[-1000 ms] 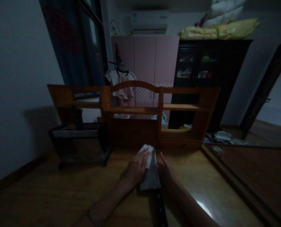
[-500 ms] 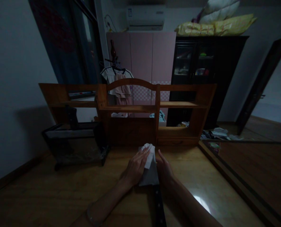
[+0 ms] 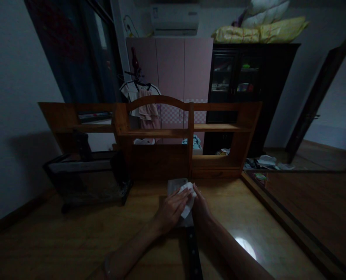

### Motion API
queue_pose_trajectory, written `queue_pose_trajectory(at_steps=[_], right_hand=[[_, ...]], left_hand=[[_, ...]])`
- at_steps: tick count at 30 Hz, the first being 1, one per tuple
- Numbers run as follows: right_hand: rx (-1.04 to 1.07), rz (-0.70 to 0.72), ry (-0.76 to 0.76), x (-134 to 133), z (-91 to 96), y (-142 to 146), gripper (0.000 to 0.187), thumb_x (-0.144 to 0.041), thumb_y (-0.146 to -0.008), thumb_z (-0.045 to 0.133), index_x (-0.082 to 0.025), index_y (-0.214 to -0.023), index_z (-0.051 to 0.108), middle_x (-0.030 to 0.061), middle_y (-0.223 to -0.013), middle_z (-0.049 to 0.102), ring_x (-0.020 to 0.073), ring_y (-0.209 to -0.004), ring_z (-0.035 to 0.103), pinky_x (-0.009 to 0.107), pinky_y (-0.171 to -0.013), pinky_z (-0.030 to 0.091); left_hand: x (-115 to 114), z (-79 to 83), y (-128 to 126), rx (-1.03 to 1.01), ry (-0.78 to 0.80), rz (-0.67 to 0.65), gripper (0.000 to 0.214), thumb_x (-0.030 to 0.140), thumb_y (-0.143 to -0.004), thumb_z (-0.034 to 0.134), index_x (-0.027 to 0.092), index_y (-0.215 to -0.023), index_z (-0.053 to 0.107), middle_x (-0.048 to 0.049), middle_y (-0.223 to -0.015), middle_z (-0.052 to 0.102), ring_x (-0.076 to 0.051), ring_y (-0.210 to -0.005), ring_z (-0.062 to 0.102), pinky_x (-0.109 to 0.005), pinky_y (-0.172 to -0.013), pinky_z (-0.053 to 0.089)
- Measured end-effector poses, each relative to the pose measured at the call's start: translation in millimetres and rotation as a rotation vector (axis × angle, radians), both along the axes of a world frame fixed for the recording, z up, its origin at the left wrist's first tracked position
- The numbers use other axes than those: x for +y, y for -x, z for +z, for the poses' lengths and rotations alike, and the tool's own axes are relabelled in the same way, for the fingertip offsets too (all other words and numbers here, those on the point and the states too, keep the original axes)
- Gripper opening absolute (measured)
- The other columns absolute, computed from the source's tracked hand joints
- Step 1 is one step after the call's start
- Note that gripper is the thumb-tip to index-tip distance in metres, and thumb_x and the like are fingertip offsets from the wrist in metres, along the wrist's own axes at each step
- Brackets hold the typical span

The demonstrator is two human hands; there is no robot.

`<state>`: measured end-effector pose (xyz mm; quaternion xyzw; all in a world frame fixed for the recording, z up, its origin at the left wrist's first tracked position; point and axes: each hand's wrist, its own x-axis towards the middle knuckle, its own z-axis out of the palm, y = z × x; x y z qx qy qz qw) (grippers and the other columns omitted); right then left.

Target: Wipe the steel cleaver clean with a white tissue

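A cleaver with a broad grey blade [image 3: 174,186] lies in front of me, its black riveted handle [image 3: 194,249] pointing back toward me. My left hand [image 3: 171,212] presses a crumpled white tissue [image 3: 187,210] against the blade, fingers closed over it. The blade's far end shows beyond the tissue. Along the right side of the blade, my right hand [image 3: 202,212] is curled at its spine, with the fingertips beside the tissue; its lower fingers are hidden. Under both hands is the wooden tabletop [image 3: 126,241].
A wooden shelf unit [image 3: 154,133] stands across the back. To the left sits a dark-framed glass tank [image 3: 85,177]. A raised wooden edge [image 3: 273,210] runs along the right. Beyond are a pink wardrobe [image 3: 170,70], hanging clothes [image 3: 145,103] and a black cabinet [image 3: 273,89].
My left hand and the tissue have slid nearer along the blade and slightly right, uncovering its far end. The right hand stays beside the blade. The view has shifted slightly.
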<state>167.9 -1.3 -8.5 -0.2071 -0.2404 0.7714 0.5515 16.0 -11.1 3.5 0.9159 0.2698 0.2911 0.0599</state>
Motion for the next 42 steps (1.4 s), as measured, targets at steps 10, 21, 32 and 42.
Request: queue_pose_trajectory(at_steps=[10, 21, 32, 42], right_hand=[[-0.09, 0.121, -0.007, -1, -6.2, -4, 0.062, -0.063, -0.093, 0.05, -0.006, -0.104, 0.07, 0.0157, -0.088, 0.071, 0.0302, -0.088, 0.068, 0.043, -0.087, 0.05], [-0.057, 0.134, 0.034, -3, 1.0, -2, 0.059, -0.06, -0.095, 0.049, -0.005, -0.099, 0.071, 0.0154, -0.086, 0.072, 0.0295, -0.089, 0.068, 0.041, -0.089, 0.049], [-0.13, 0.164, -0.007, -13, 12.8, -3, 0.061, -0.06, -0.097, 0.043, -0.006, -0.106, 0.069, 0.0154, -0.088, 0.072, 0.0304, -0.089, 0.068, 0.043, -0.09, 0.048], [-0.114, 0.149, 0.063, -6, 3.4, -4, 0.061, -0.062, -0.094, 0.048, -0.005, -0.101, 0.07, 0.0155, -0.086, 0.071, 0.0305, -0.09, 0.068, 0.042, -0.089, 0.048]], left_hand=[[27, -17.2, 14, -0.186, 0.12, 0.285, 0.048, 0.031, -0.106, 0.019, 0.025, -0.149, 0.038, 0.0014, -0.156, 0.03, -0.014, -0.145, 0.024, -0.041, -0.122, 0.022], [12, -4.3, 4, -0.097, 0.027, 0.138, 0.048, 0.027, -0.105, 0.022, 0.024, -0.152, 0.033, 0.0009, -0.157, 0.027, -0.015, -0.146, 0.022, -0.04, -0.123, 0.022], [32, -26.4, 16, -0.266, 0.05, 0.446, 0.048, 0.029, -0.105, 0.02, 0.022, -0.147, 0.042, -0.0022, -0.153, 0.037, -0.016, -0.144, 0.028, -0.044, -0.121, 0.024], [13, -10.8, 1, -0.102, 0.057, 0.187, 0.048, 0.027, -0.106, 0.019, 0.026, -0.152, 0.033, 0.0033, -0.157, 0.028, -0.013, -0.146, 0.022, -0.038, -0.123, 0.02]])
